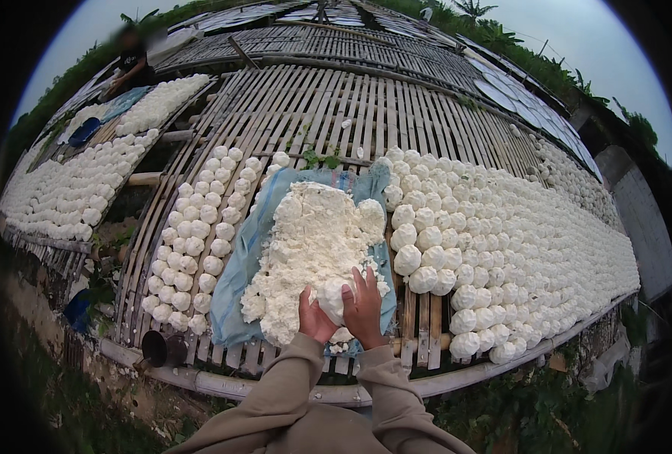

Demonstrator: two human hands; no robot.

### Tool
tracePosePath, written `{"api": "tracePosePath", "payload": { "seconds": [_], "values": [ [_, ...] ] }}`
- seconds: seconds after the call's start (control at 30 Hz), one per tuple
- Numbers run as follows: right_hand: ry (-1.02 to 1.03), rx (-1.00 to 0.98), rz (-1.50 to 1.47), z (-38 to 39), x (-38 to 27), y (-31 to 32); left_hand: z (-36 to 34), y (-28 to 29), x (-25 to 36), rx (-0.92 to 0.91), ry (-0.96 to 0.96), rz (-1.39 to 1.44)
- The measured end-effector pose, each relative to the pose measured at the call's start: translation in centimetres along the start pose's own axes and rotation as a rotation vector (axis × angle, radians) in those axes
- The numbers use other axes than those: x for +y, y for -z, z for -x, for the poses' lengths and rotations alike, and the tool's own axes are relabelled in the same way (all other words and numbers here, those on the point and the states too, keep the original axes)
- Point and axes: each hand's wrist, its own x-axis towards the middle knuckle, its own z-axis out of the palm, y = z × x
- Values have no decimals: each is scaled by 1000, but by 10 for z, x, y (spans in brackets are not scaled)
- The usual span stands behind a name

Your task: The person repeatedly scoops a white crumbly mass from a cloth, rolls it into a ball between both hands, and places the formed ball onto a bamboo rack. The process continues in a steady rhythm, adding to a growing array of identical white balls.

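My left hand (315, 318) and my right hand (360, 310) are cupped around a white crumbly lump (333, 299) at the near edge of a large mound of white, moist-looking paste (305, 231). The mound lies on a blue plastic sheet (233, 280) spread over bamboo slats. The left palm is under and beside the lump, and the right fingers curve up over its right side.
Rows of white balls (199, 227) flank the sheet on the left, with many more (502, 287) to the right. A bamboo rail (427, 384) borders the near edge, beside a dark container (162, 348). A co-worker (130, 64) is at another laden rack, far left.
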Motion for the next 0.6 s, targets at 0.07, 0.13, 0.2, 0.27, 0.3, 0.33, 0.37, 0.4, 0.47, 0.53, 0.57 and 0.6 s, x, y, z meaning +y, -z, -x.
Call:
{"api": "tracePosePath", "payload": {
  "seconds": [0.07, 0.13, 0.2, 0.27, 0.3, 0.33, 0.37, 0.4, 0.47, 0.53, 0.57, 0.6],
  "values": [
    [-114, 392, -112, 2, 4, 4, 2, 1, -3, -30, 68, -69],
    [23, 381, -201, 6, 5, 9, 5, 2, -5, 36, 105, -137],
    [-9, -108, -69, 10, 6, 14, 7, 1, -9, 76, 54, -93],
    [42, -124, -86, 15, 8, 18, 10, 3, -13, 11, 156, -13],
    [37, 37, 152, 20, 8, 21, 11, 4, -16, 38, 143, -65],
    [-65, 187, 52, 19, 10, 23, 12, 4, -17, 6, 170, -100],
    [-67, 260, -38, 22, 11, 25, 12, 5, -21, 42, 166, -152],
    [-73, 377, -189, 21, 12, 26, 12, 6, -23, 19, 169, -134],
    [-32, -237, -41, 22, 14, 30, 11, 7, -29, 121, 201, -41],
    [18, -121, -3, 22, 14, 34, 11, 9, -35, 117, 66, -170],
    [49, 30, 151, 20, 16, 36, 10, 10, -37, 121, 44, -153],
    [23, 139, 295, 22, 15, 37, 11, 11, -39, 165, 32, -114]
  ]
}}
